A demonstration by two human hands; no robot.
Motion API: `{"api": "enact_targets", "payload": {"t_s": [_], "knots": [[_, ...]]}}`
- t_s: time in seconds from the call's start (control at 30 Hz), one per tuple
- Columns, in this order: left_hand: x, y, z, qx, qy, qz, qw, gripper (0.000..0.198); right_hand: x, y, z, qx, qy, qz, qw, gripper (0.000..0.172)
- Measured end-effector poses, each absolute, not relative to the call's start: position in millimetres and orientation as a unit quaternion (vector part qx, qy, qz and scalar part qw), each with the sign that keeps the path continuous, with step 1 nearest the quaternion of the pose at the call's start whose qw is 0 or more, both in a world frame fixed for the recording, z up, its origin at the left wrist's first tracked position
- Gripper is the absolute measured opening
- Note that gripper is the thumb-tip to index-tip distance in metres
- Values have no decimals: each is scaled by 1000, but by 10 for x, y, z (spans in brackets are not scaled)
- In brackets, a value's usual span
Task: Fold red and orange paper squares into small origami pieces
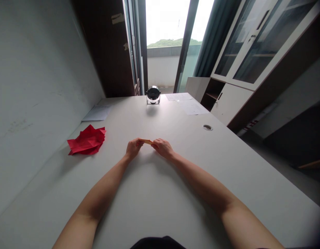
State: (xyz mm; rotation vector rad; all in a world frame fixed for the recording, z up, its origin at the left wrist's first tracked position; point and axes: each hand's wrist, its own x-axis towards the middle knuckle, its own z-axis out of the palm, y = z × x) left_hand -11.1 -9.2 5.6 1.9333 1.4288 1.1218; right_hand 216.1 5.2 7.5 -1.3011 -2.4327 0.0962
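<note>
A thin yellow-orange strip [147, 141] stretches between my two hands just above the middle of the white table [139, 221]. My left hand [134, 147] is closed on its left end. At the other end, the fingers of my right hand [163, 148] pinch it. Only the strip's short middle part shows; it looks flat and narrow, perhaps folded paper, but I cannot make out the material. Well to the left of my hands lies a creased sheet of red paper [88, 141], touched by neither hand.
A round black device on a silver stand [153, 95] stands at the table's far edge. Paper sheets lie at the back right [192, 106] and back left [97, 113]. A round cable hole [208, 127] is in the tabletop at right. The wall [32, 86] borders the left side.
</note>
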Motion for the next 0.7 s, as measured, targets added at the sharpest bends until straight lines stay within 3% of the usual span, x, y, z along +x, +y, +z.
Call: {"api": "enact_targets", "payload": {"t_s": [0.3, 0.7], "knots": [[-147, 21, -60, 645, 511, 474, 312, 38, 2178, 76, 47, -468, -846, 55, 250, 28], [-143, 29, -58, 646, 464, 454, 402, 48, 2139, 51, 34, -417, -844, 125, 312, 36]]}}
